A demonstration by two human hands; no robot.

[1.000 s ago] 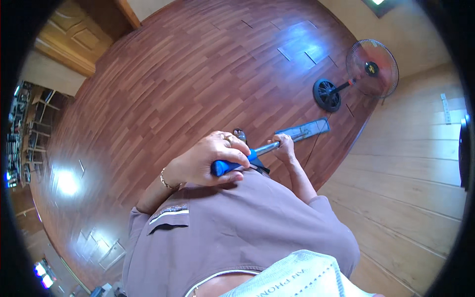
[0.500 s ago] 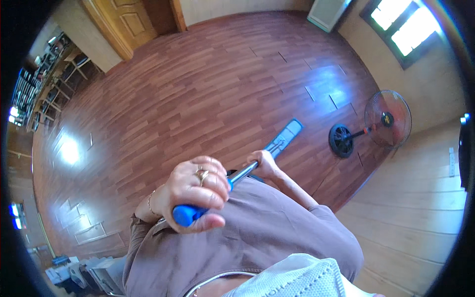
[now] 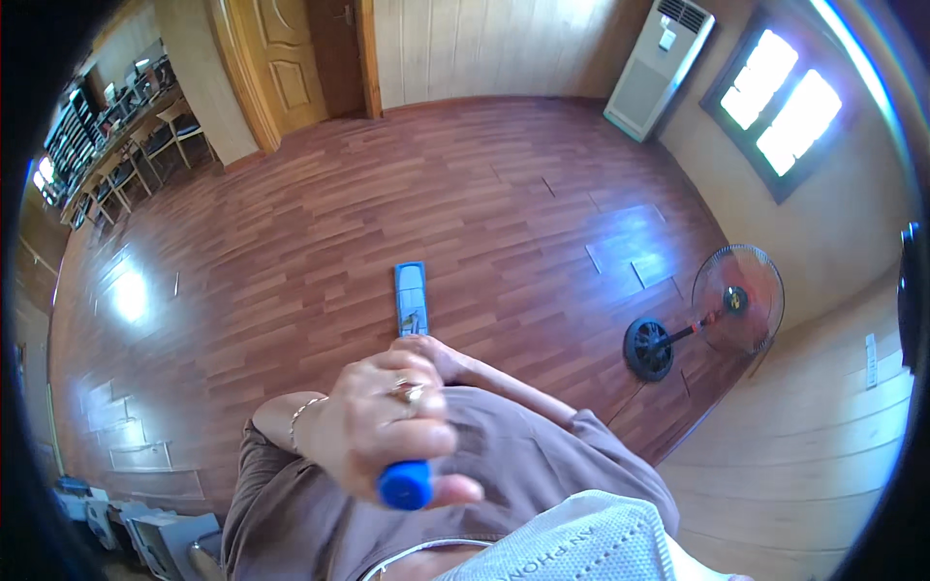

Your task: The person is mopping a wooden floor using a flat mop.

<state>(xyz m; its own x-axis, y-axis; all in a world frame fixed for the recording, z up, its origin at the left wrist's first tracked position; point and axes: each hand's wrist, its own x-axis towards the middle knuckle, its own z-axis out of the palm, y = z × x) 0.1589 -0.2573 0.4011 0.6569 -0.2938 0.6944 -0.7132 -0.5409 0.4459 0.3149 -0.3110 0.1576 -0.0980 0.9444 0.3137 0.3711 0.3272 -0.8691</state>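
Observation:
My left hand (image 3: pixel 392 416), with a ring and a bracelet, is wrapped round the blue handle end (image 3: pixel 406 486) of a flat mop, close in front of my body. Farther down the pole, my right hand (image 3: pixel 433 354) grips the shaft, partly hidden behind the left. Beyond both hands the long blue-grey mop head (image 3: pixel 411 290) lies on the wood-look floor (image 3: pixel 484 232), pointing away from me. Most of the shaft is hidden by my hands.
To the right a standing fan (image 3: pixel 736 300) rises from a round black base (image 3: pixel 649 350). A tall white air conditioner (image 3: pixel 651 82) stands in the far right corner. A wooden door (image 3: pixel 291 73) is at the back. Chairs (image 3: pixel 155 140) line a desk at far left.
The mop head has swung left, from pointing off to the right to pointing straight ahead. My right hand has moved left with the shaft, and my left hand has come slightly nearer.

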